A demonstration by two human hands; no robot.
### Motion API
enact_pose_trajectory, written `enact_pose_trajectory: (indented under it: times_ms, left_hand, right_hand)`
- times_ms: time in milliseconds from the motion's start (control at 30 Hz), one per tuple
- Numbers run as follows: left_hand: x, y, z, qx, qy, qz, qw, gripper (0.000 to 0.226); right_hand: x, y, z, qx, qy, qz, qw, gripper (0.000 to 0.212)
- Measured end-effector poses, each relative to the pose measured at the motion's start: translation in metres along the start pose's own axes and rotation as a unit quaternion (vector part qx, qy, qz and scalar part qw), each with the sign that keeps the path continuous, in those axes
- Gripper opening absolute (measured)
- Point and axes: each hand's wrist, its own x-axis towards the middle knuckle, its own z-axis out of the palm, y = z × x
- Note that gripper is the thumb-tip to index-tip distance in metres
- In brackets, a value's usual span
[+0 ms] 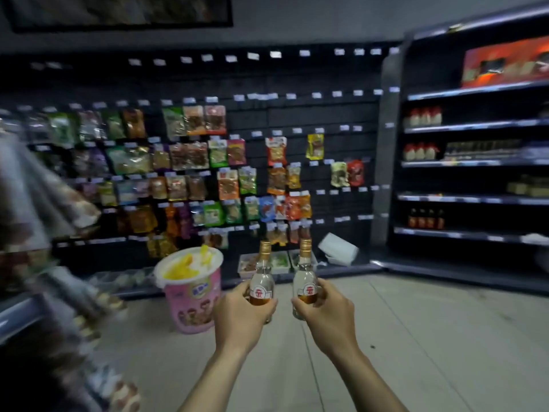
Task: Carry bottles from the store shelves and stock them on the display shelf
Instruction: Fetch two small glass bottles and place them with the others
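Observation:
My left hand (240, 315) grips a small clear glass bottle (262, 276) with a gold cap and a red-and-white label, held upright in front of me. A second bottle of the same kind (304, 273) stands upright in my right hand (328, 315), whose fingers curl round its lower body. The two bottles are side by side, a little apart. At the right stands a dark shelf unit (472, 199) with rows of bottles (423, 117) on several boards.
A peg wall of hanging snack packets (190, 171) fills the back. A pink tub with a white lid (191, 295) stands on the tiled floor to my left. A white box (338, 248) leans at the wall's foot. Blurred shelf goods crowd the left edge.

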Motion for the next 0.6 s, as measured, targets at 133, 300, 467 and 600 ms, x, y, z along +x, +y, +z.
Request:
enact_pose_trajectory:
  times_ms: [133, 300, 467, 600]
  left_hand:
    - [0.028, -0.012, 0.111, -0.021, -0.064, -0.023, 0.997, 0.02]
    - [0.077, -0.019, 0.255, -0.046, -0.119, -0.03, 0.991, 0.022]
    - [0.125, -0.004, 0.382, -0.048, -0.18, -0.051, 0.981, 0.021]
    - [0.153, 0.017, 0.465, -0.043, -0.22, -0.023, 0.974, 0.023]
  right_hand:
    - [0.055, 0.082, -0.04, -0.032, 0.037, 0.035, 0.998, 0.028]
    - [0.147, 0.178, -0.086, -0.091, 0.071, 0.061, 0.991, 0.029]
    - [0.22, 0.252, -0.132, -0.137, 0.099, 0.108, 0.98, 0.024]
    - [0.276, 0.299, -0.169, -0.148, 0.122, 0.154, 0.969, 0.023]
